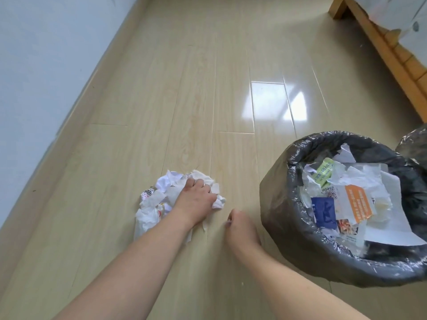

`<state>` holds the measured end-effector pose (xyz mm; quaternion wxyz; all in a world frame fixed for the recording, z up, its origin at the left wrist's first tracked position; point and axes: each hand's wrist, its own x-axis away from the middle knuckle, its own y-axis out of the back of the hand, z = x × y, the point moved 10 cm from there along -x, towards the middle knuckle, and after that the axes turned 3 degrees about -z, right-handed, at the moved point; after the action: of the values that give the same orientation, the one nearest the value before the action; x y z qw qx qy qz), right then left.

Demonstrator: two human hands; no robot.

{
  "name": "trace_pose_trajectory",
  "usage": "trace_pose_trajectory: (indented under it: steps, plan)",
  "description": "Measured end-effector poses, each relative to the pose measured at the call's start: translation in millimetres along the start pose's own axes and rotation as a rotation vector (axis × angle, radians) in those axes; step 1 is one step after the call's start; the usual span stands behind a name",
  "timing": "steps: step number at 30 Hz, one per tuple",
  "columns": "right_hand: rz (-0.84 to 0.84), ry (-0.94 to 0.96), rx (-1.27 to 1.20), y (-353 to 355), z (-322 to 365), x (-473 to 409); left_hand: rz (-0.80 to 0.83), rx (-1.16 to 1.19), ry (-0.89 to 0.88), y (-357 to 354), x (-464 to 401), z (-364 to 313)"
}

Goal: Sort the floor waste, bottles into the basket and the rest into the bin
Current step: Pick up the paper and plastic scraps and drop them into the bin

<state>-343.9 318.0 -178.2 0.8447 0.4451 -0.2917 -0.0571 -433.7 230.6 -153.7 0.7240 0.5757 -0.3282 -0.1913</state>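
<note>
Item: floor waste, remaining. One heap of crumpled white paper and thin plastic (159, 202), lower centre-left of the frame, lying on the pale wood floor (208, 88). No bottle is visible in it or anywhere else on the floor.

Item: my left hand (196, 199). It sits on top of the heap, fingers curled down into the paper and gripping a wad of it.

Item: my right hand (238, 227). Lower centre, just right of the heap, low over the floor boards. Its fingers are turned under and away from view; I cannot tell whether they pinch a scrap or hold nothing.

Item: bin (282, 204), lined with a black bag, lower right. Already well filled with torn paper, leaflets and wrappers, so I judge most of the non-bottle sorting done.

Item: second black-lined rim (413, 144), right edge, behind the bin. Possibly the basket; contents out of view, so the bottle count cannot be checked.

Outstanding, by my estimate: this one heap into the bin.
</note>
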Motion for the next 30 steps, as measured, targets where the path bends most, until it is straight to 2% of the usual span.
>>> trace_pose_trajectory:
  steps: [3, 7, 13, 17, 22, 26, 30]
  plan:
    - [0.009, -0.033, -0.069, 1, -8, 10, 0.024, 0.017, 0.059, 6, 1, 8]
    - [0.031, -0.011, -0.143, 7, -4, 20, 0.016, 0.219, 0.206, 25, 11, 30]
    - [0.052, 0.135, -0.275, 51, 44, 46, -0.044, 0.638, 0.379, 68, 40, 59]
    - [0.041, 0.303, -0.147, 121, 88, 64, -0.157, 0.852, 0.371, 135, 51, 56]
    - [-0.092, 0.408, 0.042, 237, 87, 72, -0.208, 0.820, 0.258, 224, 44, 18]
    - [-0.200, 0.324, 0.106, 304, 28, 61, -0.225, 0.722, 0.174, 279, 29, -37]
    - [-0.217, 0.226, 0.172, 321, -36, 58, -0.138, 0.546, 0.147, 282, 8, -95]
